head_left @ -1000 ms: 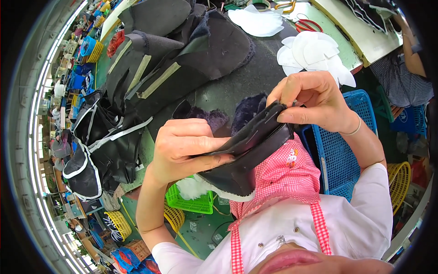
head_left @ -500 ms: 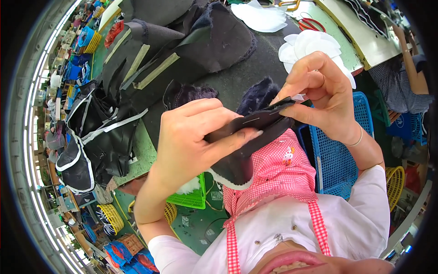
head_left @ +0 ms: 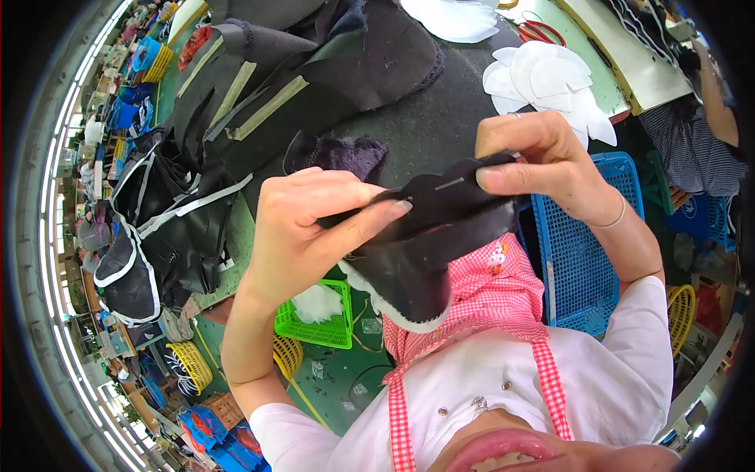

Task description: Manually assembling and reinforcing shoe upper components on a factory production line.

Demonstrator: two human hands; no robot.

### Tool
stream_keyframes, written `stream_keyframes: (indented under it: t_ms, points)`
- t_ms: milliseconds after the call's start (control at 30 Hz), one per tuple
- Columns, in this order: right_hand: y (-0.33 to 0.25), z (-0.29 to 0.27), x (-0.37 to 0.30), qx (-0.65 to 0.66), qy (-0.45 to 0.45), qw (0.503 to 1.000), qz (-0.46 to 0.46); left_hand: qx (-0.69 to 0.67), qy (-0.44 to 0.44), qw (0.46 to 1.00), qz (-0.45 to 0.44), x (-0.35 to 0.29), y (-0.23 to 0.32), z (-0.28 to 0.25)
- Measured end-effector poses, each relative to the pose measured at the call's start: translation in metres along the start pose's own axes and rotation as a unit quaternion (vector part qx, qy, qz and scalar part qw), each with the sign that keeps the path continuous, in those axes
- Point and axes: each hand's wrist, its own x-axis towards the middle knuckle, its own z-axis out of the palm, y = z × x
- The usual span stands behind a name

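Both my hands hold one black shoe-upper piece (head_left: 429,228) with a white fleecy edge, up in front of my red checked apron (head_left: 480,295). My left hand (head_left: 303,232) grips its left end, thumb stretched along the top edge. My right hand (head_left: 546,161) pinches the right end between thumb and fingers. The piece hangs down between them, above my lap.
A dark table (head_left: 440,118) carries black cut pieces with tan strips (head_left: 259,94), a dark fuzzy piece (head_left: 346,153) and white cut shapes (head_left: 550,79). A blue crate (head_left: 578,252) stands at my right, a green basket (head_left: 318,315) below. Another person's arm (head_left: 716,102) shows far right.
The black piece has been turned and stretched flatter between my hands. My left hand moved up and over its left end; my right hand slid a little rightward.
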Motion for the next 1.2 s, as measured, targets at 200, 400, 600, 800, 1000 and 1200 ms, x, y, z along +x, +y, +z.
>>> stream_keyframes:
  t_ms: [200,400,600,800,1000,1200]
  points:
    - [-0.014,0.013,0.014,-0.221,0.009,0.964,-0.148,0.11,0.026,0.991,0.069,0.005,0.007,0.005]
    - [-0.012,0.014,0.009,-0.261,0.057,0.919,-0.289,0.172,0.088,0.961,0.197,0.003,0.01,0.008]
    - [-0.026,0.015,0.012,-0.28,0.048,0.916,-0.284,0.29,0.126,0.902,0.293,0.002,0.006,0.008]
    - [-0.034,0.007,0.033,-0.42,0.076,0.838,-0.341,0.208,0.031,0.966,0.149,0.008,-0.016,-0.015]
    - [-0.025,-0.017,0.041,-0.557,0.072,0.708,-0.428,0.394,0.17,0.887,0.168,-0.02,-0.065,-0.07]
    - [0.064,0.036,-0.014,-0.494,-0.089,0.863,-0.058,0.364,0.151,0.918,0.039,-0.105,-0.123,0.035]
